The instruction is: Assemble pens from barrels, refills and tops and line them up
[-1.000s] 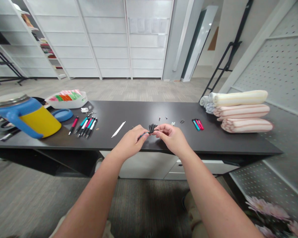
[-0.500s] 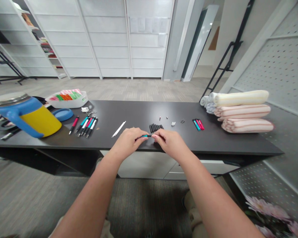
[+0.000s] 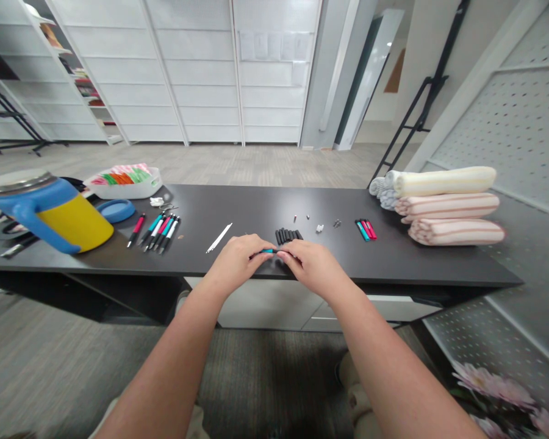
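My left hand (image 3: 238, 261) and my right hand (image 3: 312, 263) meet near the front edge of the dark table (image 3: 256, 210). Both pinch a teal pen barrel (image 3: 268, 250) held level between them; the right fingers close on its dark end. Just behind the hands lies a small row of black pen grips (image 3: 288, 235). Thin white refills (image 3: 218, 238) lie to the left of my left hand. Tiny springs and small parts (image 3: 318, 224) are scattered behind the grips.
Assembled pens (image 3: 159, 231) lie in a row at the left, near a yellow and blue jug (image 3: 50, 214), a blue lid (image 3: 115, 211) and a white tray of coloured items (image 3: 124, 180). Three pen barrels (image 3: 364, 229) and rolled towels (image 3: 441, 204) sit at the right.
Both hands have come down and toward me with the pen part, uncovering the black grips. The hands have closed in on each other, covering more of the teal barrel.
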### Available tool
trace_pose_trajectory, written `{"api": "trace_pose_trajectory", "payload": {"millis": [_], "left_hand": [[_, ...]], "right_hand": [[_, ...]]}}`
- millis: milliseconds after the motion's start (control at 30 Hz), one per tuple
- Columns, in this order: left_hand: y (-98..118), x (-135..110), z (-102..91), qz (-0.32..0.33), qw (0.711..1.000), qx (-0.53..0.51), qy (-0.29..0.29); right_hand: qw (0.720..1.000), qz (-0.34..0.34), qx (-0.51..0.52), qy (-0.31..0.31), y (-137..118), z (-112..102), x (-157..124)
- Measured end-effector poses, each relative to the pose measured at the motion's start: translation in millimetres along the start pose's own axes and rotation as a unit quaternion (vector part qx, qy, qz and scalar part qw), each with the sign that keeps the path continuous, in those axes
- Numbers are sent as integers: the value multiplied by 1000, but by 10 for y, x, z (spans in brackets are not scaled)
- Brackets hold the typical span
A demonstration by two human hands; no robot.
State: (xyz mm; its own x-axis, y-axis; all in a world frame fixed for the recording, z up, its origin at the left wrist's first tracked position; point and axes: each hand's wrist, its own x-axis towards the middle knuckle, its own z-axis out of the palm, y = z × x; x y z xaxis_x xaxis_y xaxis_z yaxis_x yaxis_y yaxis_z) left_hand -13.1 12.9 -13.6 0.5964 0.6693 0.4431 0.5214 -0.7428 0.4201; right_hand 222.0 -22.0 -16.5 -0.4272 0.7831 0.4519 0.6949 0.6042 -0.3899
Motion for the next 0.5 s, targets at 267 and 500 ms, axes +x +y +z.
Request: {"api": "trace_pose_trajectory", "payload": {"millis": [267, 500], "left_hand": [[14, -6, 17, 0, 1000, 10, 1], [106, -4, -3, 5, 996, 92, -8]], "right_hand": [[999, 24, 16, 19, -6, 6, -11], [999, 22, -21, 38, 33, 61, -10]]}}
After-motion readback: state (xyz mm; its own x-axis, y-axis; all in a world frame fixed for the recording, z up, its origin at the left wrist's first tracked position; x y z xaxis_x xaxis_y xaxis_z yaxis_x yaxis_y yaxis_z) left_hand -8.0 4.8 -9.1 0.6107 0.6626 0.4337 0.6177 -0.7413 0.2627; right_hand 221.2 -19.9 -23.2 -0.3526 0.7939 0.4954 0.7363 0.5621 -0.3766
